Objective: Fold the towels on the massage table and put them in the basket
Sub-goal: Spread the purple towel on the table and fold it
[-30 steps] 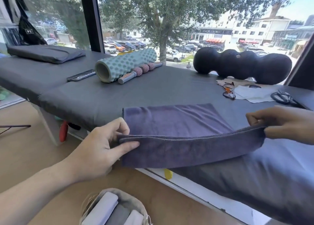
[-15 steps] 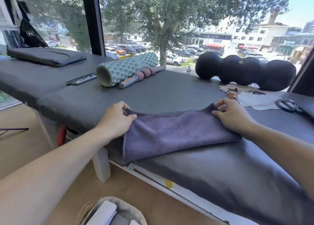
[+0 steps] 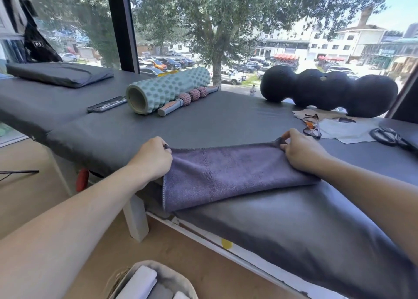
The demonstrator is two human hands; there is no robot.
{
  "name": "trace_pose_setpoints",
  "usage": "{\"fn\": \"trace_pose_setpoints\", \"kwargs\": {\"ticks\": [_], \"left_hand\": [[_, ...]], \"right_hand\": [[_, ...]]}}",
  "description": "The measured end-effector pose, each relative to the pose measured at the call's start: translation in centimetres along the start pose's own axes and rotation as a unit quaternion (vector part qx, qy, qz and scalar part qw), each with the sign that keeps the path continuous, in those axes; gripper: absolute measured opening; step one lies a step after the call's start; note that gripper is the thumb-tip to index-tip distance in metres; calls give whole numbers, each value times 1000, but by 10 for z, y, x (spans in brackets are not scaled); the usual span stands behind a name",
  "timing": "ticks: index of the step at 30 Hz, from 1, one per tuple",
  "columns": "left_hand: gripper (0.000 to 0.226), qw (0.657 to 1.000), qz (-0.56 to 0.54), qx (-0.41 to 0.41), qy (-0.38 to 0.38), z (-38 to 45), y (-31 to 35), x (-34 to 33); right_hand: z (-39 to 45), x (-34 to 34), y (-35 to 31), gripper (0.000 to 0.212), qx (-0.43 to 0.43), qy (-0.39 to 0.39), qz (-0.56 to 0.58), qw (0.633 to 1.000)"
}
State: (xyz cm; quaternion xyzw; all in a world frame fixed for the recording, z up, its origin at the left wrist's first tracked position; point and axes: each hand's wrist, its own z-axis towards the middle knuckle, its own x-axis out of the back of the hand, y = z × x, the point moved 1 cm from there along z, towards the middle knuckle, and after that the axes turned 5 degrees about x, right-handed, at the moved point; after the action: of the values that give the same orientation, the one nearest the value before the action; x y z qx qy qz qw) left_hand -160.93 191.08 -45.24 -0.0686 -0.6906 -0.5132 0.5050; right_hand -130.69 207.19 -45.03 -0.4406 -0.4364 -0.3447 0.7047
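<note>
A purple towel [image 3: 226, 174] lies folded in half on the near edge of the dark grey massage table [image 3: 226, 122], its lower left corner hanging over the side. My left hand [image 3: 151, 158] pinches the towel's far left corner. My right hand [image 3: 300, 151] pinches the far right corner, both held against the table top. A light fabric basket [image 3: 178, 278] stands on the floor at the bottom of the view, with rolled white and grey towels [image 3: 140, 283] in it.
On the table's far side lie a teal foam roller [image 3: 167, 89], a pink massage stick [image 3: 187, 97], a remote [image 3: 106, 103], a black peanut roller [image 3: 328, 90], glasses [image 3: 312, 127], white paper [image 3: 348, 130] and scissors [image 3: 389, 137]. A grey pillow [image 3: 58, 73] sits far left.
Both hands carried the towel's near edge away from me and laid it on the far edge, folding it in half. Since half a second ago they have barely moved.
</note>
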Motion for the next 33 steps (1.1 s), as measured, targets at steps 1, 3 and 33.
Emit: {"fn": "trace_pose_setpoints", "kwargs": {"ticks": [1, 3, 33], "left_hand": [[13, 1000, 21, -3, 0, 0, 2, 1], [10, 998, 61, -8, -3, 1, 4, 3], [85, 966, 211, -145, -35, -25, -19, -31]], "right_hand": [[1, -1, 0, 26, 6, -5, -17, 1000], [2, -2, 1, 25, 7, -19, -42, 999], [-27, 8, -14, 76, 85, -126, -36, 988]]}}
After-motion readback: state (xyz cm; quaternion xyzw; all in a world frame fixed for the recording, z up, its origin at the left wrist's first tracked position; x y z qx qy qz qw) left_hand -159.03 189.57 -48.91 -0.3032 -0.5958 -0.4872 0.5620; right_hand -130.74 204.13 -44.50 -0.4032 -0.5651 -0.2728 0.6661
